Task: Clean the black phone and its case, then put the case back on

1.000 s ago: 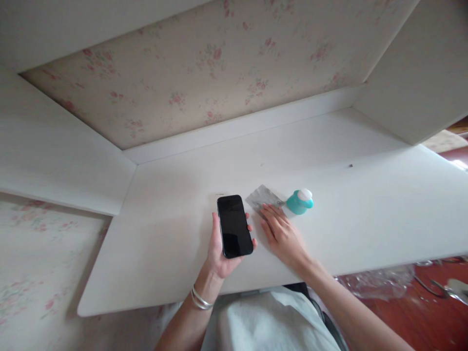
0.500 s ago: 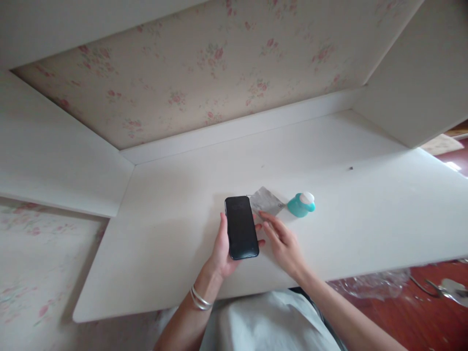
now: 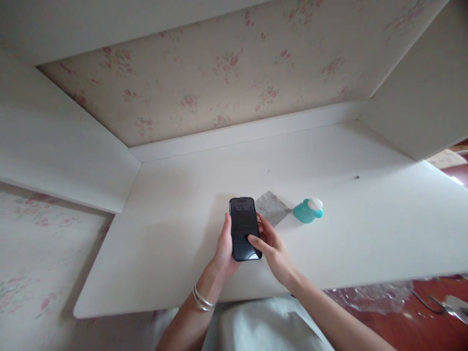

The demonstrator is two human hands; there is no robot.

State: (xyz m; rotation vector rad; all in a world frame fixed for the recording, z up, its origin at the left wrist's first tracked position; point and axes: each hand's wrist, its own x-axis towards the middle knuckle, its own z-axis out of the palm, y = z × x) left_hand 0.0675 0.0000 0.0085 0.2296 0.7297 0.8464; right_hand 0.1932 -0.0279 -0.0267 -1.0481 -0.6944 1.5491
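Note:
A black smartphone (image 3: 244, 226) rests upright in my left hand (image 3: 224, 248), its dim lock screen showing 12:36. The left thumb lies along the phone's left edge, and the palm is behind its lower part. My right hand (image 3: 275, 249) grips the phone's right side, with the thumb over the lower screen and the fingers at the edge, partly hidden. Behind the phone, a grey-white flat packet or cloth (image 3: 271, 207) lies on the white desk (image 3: 175, 234). Just right of it stands a small teal bottle (image 3: 306, 211) with a white cap.
A tiny dark bit (image 3: 357, 177) lies toward the desk's back right. White panels (image 3: 66, 141) enclose the desk at the sides, and floral wallpaper (image 3: 204, 83) covers the back. Clear plastic wrap (image 3: 376, 296) and a metal object (image 3: 451, 308) lie on the reddish floor at right.
My right hand has closed in from beside the phone, and its thumb is now over the screen. The black screen has lit up with the time. The view has shifted slightly.

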